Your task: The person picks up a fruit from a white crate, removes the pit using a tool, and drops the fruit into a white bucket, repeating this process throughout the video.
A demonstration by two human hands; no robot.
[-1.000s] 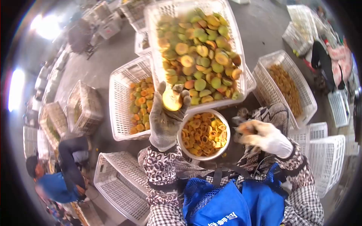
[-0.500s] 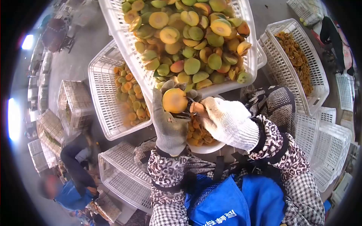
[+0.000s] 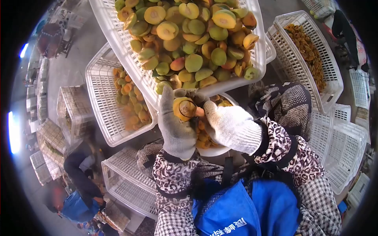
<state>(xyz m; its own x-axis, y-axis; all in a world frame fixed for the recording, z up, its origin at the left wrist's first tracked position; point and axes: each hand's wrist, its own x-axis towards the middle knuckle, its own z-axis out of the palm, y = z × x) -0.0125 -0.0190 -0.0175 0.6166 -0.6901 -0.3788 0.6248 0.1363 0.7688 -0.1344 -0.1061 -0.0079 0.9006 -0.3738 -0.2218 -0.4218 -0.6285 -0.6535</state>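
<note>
My left hand (image 3: 177,128), in a pale knitted glove, cups a yellow-orange fruit half (image 3: 182,113), likely a peach. My right hand (image 3: 236,128), in a white glove, grips a small tool with a wooden handle (image 3: 200,112). The tool's head meets the cut face of the fruit; its exact shape is hard to make out. Under both hands stands a white bowl (image 3: 214,152) with orange fruit pieces (image 3: 204,141). Just beyond my hands, a large white crate (image 3: 151,89) is heaped with green and yellow fruit halves (image 3: 193,63).
A white basket (image 3: 100,78) with fruit halves stands left, another basket (image 3: 334,74) with orange pieces right. Stacked white crates (image 3: 128,181) sit at lower left, more crates (image 3: 342,145) at lower right. A person in blue (image 3: 78,206) is at the far left.
The tool has moved left from beside the fruit half onto its cut face. My right hand has come closer to my left. The view has shifted slightly.
</note>
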